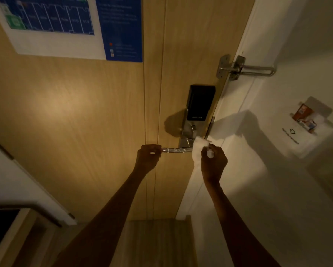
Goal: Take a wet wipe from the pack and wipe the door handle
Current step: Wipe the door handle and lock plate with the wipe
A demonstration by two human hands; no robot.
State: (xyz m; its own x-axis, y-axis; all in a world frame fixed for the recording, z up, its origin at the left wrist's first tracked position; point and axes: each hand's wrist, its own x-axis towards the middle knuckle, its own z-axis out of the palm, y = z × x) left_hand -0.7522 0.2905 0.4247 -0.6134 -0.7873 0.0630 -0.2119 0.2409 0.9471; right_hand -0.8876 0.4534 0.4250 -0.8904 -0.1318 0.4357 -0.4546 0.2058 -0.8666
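A silver lever door handle (176, 150) sticks out to the left from an electronic lock plate (197, 110) on a wooden door (75, 105). My left hand (148, 158) grips the free end of the handle. My right hand (213, 160) holds a white wet wipe (198, 151) at the handle's root, beside the lock plate. The wipe hangs down in folds under my fingers. No wipe pack is in view.
A metal swing-bar guard (246, 69) bridges the door and white frame above the lock. A blue evacuation plan (69, 24) hangs on the door at upper left. A key-card holder (308, 122) is on the white wall (277, 189) at right. Dark furniture (11, 228) stands at lower left.
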